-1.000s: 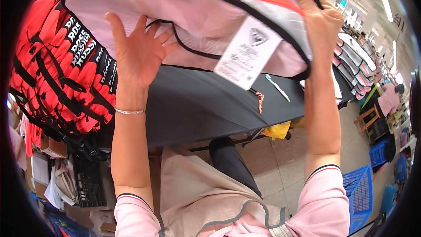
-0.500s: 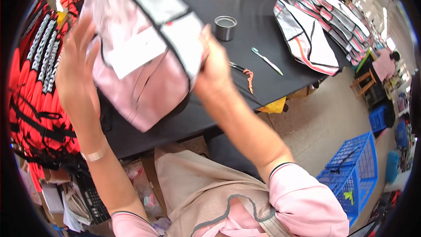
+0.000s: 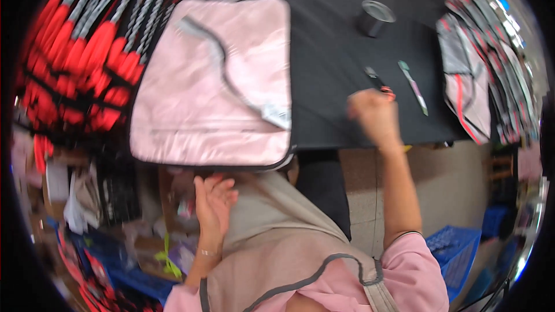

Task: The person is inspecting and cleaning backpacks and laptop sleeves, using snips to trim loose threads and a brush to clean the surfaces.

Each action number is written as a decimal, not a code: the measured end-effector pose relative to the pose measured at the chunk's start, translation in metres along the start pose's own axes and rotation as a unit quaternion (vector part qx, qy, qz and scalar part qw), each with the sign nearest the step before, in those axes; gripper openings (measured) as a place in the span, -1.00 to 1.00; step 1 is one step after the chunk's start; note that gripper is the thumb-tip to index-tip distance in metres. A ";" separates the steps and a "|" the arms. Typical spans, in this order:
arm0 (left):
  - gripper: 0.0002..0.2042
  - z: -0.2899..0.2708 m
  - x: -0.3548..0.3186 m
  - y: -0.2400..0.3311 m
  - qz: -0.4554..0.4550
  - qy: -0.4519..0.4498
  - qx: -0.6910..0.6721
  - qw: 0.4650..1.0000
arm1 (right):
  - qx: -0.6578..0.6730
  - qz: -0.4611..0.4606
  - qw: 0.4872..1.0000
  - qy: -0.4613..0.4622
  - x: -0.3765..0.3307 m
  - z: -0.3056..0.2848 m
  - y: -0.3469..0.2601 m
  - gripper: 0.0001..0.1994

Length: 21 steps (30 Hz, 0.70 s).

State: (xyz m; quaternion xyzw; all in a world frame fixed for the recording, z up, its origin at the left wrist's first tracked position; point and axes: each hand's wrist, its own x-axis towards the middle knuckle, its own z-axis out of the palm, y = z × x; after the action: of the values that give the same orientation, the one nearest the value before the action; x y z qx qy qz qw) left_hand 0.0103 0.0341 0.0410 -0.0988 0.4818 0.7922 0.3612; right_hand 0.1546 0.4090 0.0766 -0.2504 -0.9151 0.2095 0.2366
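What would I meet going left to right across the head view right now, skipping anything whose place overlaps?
Red strapped pile → pink fabric piece → right hand → toothbrush → pink-and-grey piece → grey stack.

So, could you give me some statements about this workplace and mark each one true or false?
1. The pink piece lies on the black table. True.
2. The left hand grips the tin. False: the left hand is open near the pink piece's lower edge, and the tin stands on the table.
3. The right hand is by the orange-handled tool. True, though blur hides whether it holds it.
4. The red pile is left of the pink piece. True.
5. The toothbrush lies on the pink piece. False: the toothbrush lies on the table.
6. The blue basket stands on the table. False: the blue basket is beyond the table's near edge, lower right.
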 end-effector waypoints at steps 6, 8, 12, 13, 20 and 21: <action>-0.49 0.029 0.020 0.018 -0.019 -0.027 0.082 0.996 | -0.298 0.128 0.943 0.067 0.031 0.026 0.097 -0.71; -0.55 0.048 0.018 0.023 0.006 -0.017 0.129 0.991 | -0.337 0.163 0.927 0.032 0.034 0.033 0.090 -0.67; -0.63 0.044 0.042 0.010 0.106 -0.044 0.173 0.978 | -0.251 0.216 0.944 0.002 0.037 0.022 0.082 -0.73; -0.63 0.043 0.047 0.009 0.119 -0.054 0.203 0.970 | -0.221 0.232 0.947 0.007 0.036 0.017 0.086 -0.76; -0.62 0.029 0.054 0.003 0.170 -0.084 0.197 0.962 | 0.022 -0.084 0.992 0.095 0.046 0.019 -0.140 -0.71; -0.62 0.028 0.055 0.002 0.161 -0.086 0.193 0.964 | 0.003 -0.119 0.992 0.047 0.038 0.034 -0.171 -0.67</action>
State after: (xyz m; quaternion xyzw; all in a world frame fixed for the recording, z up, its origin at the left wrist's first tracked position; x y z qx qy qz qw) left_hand -0.0256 0.0827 0.0293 0.1204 0.6019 0.7376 0.2812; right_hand 0.0460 0.2869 0.1482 -0.1490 -0.9257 0.1707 0.3029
